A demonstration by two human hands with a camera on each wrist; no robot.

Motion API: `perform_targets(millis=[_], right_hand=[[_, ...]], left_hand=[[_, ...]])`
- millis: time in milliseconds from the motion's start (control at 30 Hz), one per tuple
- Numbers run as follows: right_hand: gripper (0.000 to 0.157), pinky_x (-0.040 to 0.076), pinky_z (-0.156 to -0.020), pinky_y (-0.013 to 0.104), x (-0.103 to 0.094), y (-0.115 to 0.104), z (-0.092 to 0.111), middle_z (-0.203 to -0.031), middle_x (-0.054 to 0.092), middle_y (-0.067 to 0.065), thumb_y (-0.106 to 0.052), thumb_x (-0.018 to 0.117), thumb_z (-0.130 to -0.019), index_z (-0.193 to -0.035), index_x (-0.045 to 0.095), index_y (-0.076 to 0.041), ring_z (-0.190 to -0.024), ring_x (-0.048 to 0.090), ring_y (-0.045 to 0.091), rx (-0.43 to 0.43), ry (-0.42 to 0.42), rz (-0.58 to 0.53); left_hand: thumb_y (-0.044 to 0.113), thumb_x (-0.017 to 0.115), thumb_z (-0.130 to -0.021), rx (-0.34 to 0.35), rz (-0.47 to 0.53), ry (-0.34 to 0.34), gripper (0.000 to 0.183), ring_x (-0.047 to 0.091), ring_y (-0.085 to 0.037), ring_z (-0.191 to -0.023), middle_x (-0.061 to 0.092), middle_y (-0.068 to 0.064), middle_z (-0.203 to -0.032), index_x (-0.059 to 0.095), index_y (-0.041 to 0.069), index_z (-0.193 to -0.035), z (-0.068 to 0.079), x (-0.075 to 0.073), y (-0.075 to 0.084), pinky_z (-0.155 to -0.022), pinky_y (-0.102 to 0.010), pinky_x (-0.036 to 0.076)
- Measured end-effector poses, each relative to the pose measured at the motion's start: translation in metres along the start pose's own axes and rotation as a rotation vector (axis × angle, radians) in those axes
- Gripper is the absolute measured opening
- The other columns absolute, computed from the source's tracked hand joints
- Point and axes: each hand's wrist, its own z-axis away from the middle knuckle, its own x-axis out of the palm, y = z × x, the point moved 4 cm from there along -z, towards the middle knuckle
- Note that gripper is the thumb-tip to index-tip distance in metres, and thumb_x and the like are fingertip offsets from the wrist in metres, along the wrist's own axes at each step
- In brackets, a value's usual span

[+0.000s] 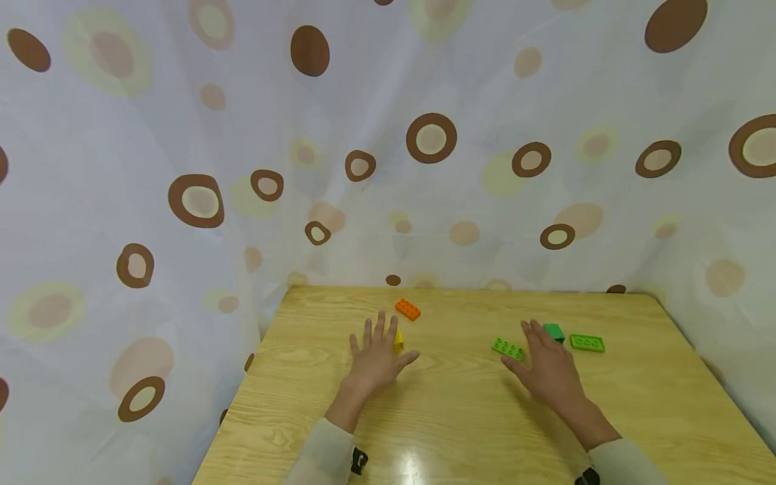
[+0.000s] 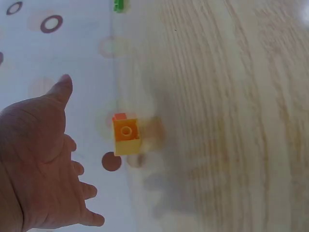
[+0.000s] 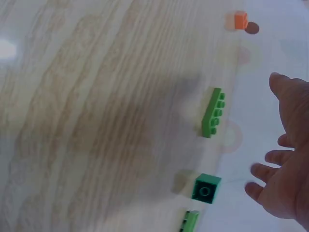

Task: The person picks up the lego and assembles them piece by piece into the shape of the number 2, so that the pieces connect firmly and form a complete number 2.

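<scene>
My left hand (image 1: 374, 360) hovers over the table with its fingers spread, holding nothing. Partly behind its fingers is a yellow brick (image 1: 398, 339), which in the left wrist view lies on its side with its hollow underside showing. An orange brick (image 1: 408, 309) lies just beyond it. On the other side, my right hand (image 1: 550, 370) is held palm down with fingers extended and nothing in its grasp. A dark green brick (image 3: 206, 188) sits by its fingers, also showing a hollow underside. Left of that hand, a light green brick (image 1: 508, 348) rests studs up.
Another light green brick (image 1: 587, 343), underside up, lies right of the dark green one. The wooden table (image 1: 448, 404) ends at the back against a white curtain (image 1: 376, 101) with brown and beige circles, which also hangs along both sides.
</scene>
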Motion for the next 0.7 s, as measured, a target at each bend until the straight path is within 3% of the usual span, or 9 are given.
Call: perform_targets(millis=[133, 367, 500, 633, 700], right_hand=[[0.084, 0.043, -0.101, 0.075, 0.007, 0.016, -0.001, -0.158, 0.037, 0.039, -0.042, 0.069, -0.103, -0.159, 0.033, 0.01, -0.136, 0.044, 0.061, 0.027, -0.008, -0.092], [0.07, 0.046, -0.102, 0.07, 0.027, 0.048, -0.002, -0.147, 0.052, 0.037, -0.037, 0.067, -0.106, -0.151, 0.045, 0.012, -0.131, 0.052, 0.057, 0.028, -0.011, -0.189], [0.071, 0.046, -0.104, 0.068, 0.034, 0.06, -0.005, -0.148, 0.053, 0.035, -0.037, 0.065, -0.107, -0.153, 0.043, 0.011, -0.134, 0.052, 0.054, 0.053, -0.033, -0.297], [0.073, 0.046, -0.107, 0.065, 0.038, 0.065, -0.009, -0.152, 0.051, 0.033, -0.039, 0.065, -0.107, -0.155, 0.042, 0.01, -0.138, 0.049, 0.053, 0.084, -0.041, -0.371], [0.073, 0.045, -0.108, 0.066, 0.04, 0.066, -0.011, -0.152, 0.051, 0.032, -0.04, 0.065, -0.107, -0.156, 0.043, 0.008, -0.139, 0.048, 0.052, 0.093, -0.035, -0.389]], left_hand=[[0.061, 0.06, -0.103, -0.024, 0.054, -0.01, 0.096, 0.008, -0.05, -0.16, 0.005, -0.019, -0.176, 0.015, 0.011, -0.171, -0.001, 0.01, -0.018, -0.117, -0.081, 0.01], [0.068, 0.062, -0.098, -0.139, 0.056, -0.097, 0.107, 0.0, -0.045, -0.161, 0.002, -0.02, -0.176, 0.012, 0.008, -0.17, 0.009, 0.03, -0.053, -0.12, -0.078, 0.002], [0.075, 0.057, -0.096, -0.156, 0.063, -0.158, 0.112, -0.012, -0.041, -0.161, -0.008, -0.019, -0.176, 0.007, 0.008, -0.17, 0.006, 0.041, -0.064, -0.12, -0.076, -0.008], [0.081, 0.05, -0.095, -0.162, 0.036, -0.182, 0.114, -0.02, -0.037, -0.16, -0.016, -0.014, -0.175, 0.0, 0.012, -0.171, 0.002, 0.051, -0.069, -0.12, -0.074, -0.013], [0.083, 0.051, -0.094, -0.147, 0.046, -0.16, 0.116, -0.018, -0.038, -0.16, -0.014, -0.015, -0.176, 0.003, 0.011, -0.171, 0.002, 0.052, -0.069, -0.119, -0.074, -0.012]])
